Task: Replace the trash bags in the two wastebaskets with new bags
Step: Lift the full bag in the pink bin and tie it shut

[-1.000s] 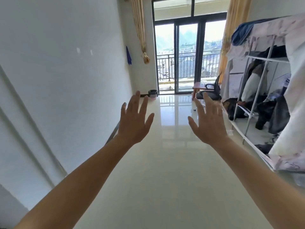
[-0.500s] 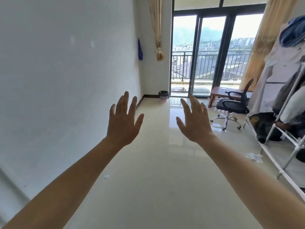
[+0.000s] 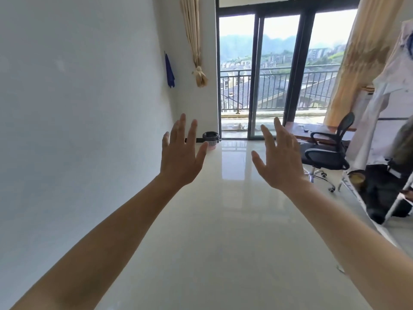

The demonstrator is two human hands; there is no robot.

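Wastebasket (image 3: 210,140): small, upright, pinkish mesh body with a dark bag folded over the rim. It stands on the floor (image 3: 223,231) in the far left corner, right where the white wall (image 3: 78,108) meets the frame of the glass door (image 3: 257,74). We see only this one; the second basket is not in view.

Key relation: the basket lies straight ahead and well apart from us, across open floor. In the head view it shows just past the thumb side of our left hand (image 3: 181,157), in the gap between the two hands but hugging the left one. We judge the left hand nearer, the right hand (image 3: 279,159) further off to the side. The basket's long axis is vertical, mouth up, so the reach would come from above once we are close.

Both hands are raised, backs toward us, fingers (image 3: 181,130) straight and spread, holding nothing, touching nothing. No new bag in either hand.

Further out: a blue cloth (image 3: 169,71) hanging on the wall, a tied curtain (image 3: 194,41), an office chair (image 3: 328,151) by a low desk (image 3: 312,128), and a clothes rack (image 3: 391,153) at the right.

Our guess at the step: walking up to the first basket, nothing done on it yet.
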